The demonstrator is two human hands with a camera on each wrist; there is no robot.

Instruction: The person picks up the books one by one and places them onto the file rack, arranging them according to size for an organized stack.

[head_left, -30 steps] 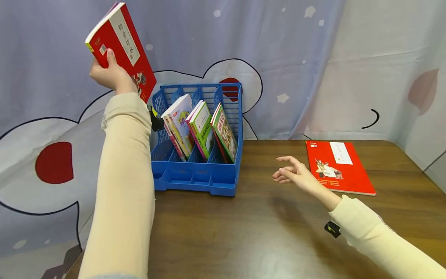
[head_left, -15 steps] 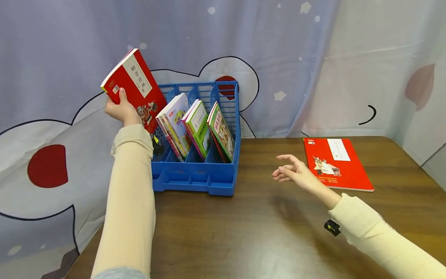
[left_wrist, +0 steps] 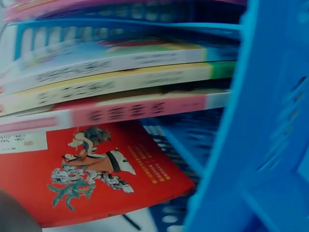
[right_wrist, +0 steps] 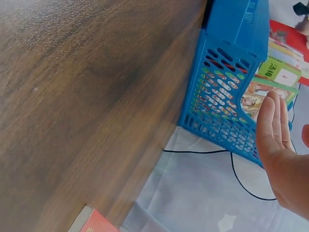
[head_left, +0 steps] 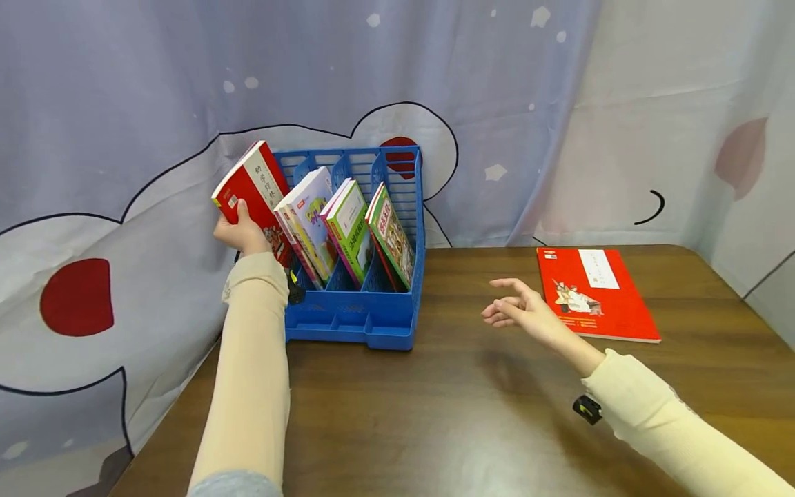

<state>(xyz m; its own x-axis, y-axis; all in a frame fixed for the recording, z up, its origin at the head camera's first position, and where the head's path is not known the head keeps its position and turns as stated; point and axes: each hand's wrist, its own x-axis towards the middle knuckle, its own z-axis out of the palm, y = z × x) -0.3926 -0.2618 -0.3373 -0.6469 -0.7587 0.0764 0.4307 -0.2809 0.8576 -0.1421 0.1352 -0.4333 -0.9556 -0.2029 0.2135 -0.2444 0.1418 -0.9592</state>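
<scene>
My left hand (head_left: 242, 231) grips a red book (head_left: 251, 190) by its spine side, thumb on the front cover. The book tilts at the leftmost slot of the blue file rack (head_left: 350, 321). In the left wrist view, the red book's (left_wrist: 96, 169) lower corner sits inside the slot, beside the pink, yellow and white book spines (left_wrist: 145, 108); a fingertip shows at the lower left. My right hand (head_left: 528, 310) hovers over the table with loosely bent fingers, holding nothing. The right wrist view shows that hand (right_wrist: 282, 154) in front of the rack's side wall (right_wrist: 217, 96).
A second red book (head_left: 596, 297) lies flat on the brown table (head_left: 404, 414) at the right. Green-spined books (head_left: 350, 231) and a picture-covered book (head_left: 394, 238) lean in the rack's other slots. A patterned curtain (head_left: 497, 103) hangs behind.
My left hand has lowered the red book from high at the upper left, down and rightward into the rack's left slot. The right hand has stayed nearly still.
</scene>
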